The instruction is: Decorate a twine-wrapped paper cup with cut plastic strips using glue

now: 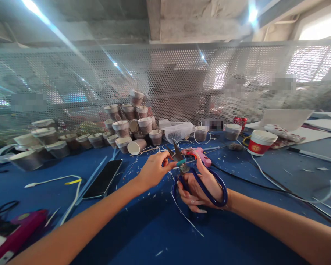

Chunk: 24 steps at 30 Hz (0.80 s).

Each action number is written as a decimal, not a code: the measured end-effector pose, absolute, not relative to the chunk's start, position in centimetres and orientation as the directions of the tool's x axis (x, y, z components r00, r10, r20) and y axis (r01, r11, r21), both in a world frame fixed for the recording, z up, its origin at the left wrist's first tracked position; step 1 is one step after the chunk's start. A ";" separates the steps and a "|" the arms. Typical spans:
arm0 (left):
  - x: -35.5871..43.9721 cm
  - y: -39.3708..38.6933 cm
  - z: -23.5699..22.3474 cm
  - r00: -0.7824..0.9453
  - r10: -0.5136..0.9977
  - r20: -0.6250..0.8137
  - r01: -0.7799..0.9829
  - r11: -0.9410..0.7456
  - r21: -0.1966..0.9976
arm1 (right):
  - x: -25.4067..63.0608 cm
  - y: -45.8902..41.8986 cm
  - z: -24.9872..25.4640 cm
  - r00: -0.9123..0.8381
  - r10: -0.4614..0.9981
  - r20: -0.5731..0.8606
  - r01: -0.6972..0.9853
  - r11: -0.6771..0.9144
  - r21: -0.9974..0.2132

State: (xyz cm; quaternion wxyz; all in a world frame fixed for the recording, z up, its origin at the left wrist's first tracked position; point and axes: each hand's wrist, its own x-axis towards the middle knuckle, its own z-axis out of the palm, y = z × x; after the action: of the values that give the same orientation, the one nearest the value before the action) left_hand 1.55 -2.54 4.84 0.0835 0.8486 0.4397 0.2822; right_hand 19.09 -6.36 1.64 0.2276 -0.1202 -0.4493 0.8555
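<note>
My right hand (194,189) grips a pair of scissors (223,193) with large dark blue loop handles; the blades point up and away from me, spread apart. My left hand (153,169) is closed in a pinch beside the blades. At its thumb tip is a small teal piece (181,162), which crosses in front of the scissors; whether it is held or worn, I cannot tell. A thin white strand (186,217) trails down below my hands. Just behind the scissors, a pink glue gun (204,156) lies on the blue table (121,235).
Several paper cups with grey-brown sides (120,128) are stacked at the back left. A phone (103,180) and a magenta tool (23,228) lie left. A red-and-white cup (262,142) stands right, near a black cable (245,178). A perforated metal screen (176,81) closes the back.
</note>
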 end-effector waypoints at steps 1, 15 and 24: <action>1.6 -2.5 4.8 0.454 0.788 0.415 0.703 -0.603 0.376 | 19.1 -6.4 1.6 -0.868 0.497 0.001 -0.286 -0.496 -0.820; 1.4 -2.8 4.3 0.383 0.771 0.508 0.769 -0.571 0.288 | 18.9 -6.6 1.7 -0.883 0.470 0.004 -0.283 -0.525 -0.802; 1.2 -2.5 4.1 0.332 0.769 0.547 0.785 -0.546 0.291 | 18.9 -7.2 2.2 -0.906 0.424 0.013 -0.299 -0.617 -0.728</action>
State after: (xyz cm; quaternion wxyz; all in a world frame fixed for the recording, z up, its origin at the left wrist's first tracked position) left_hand 1.19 -2.47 4.12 -0.0128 0.8159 0.4761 0.3276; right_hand 18.91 -7.25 2.15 0.2018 -0.0800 -0.3882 0.8957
